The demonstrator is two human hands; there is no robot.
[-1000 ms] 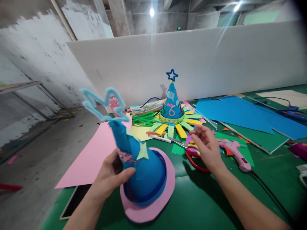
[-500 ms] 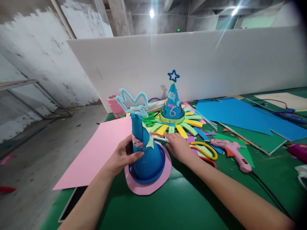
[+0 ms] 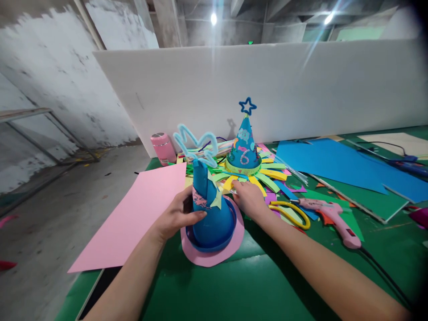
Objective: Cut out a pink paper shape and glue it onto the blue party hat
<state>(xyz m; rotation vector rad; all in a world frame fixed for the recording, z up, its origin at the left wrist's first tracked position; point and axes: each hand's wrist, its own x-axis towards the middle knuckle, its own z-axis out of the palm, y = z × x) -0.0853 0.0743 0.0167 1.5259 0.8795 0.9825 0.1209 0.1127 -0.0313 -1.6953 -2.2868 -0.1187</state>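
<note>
A blue cone hat stands upright on a round pink brim. A light-blue fuzzy wire shape rises from its top, and a pale green star and a pink cut-out are on its side. My left hand is wrapped around the hat's left side, thumb across the front. Just beyond the brim, my right hand is closed with fingers curled down. A bit of something white shows at its fingertips, mostly hidden. Behind it stands a finished-looking blue party hat with a 6 and a dark-blue star.
Pink sheet lies at left, overhanging the table edge. Yellow-handled scissors and a corded pink glue gun lie at right, with blue sheets behind. A pink bottle stands near the white board.
My right hand has curled its fingers closer around the white thing, which showed as a stick before. My left hand still grips the hat; the view has shifted slightly.
</note>
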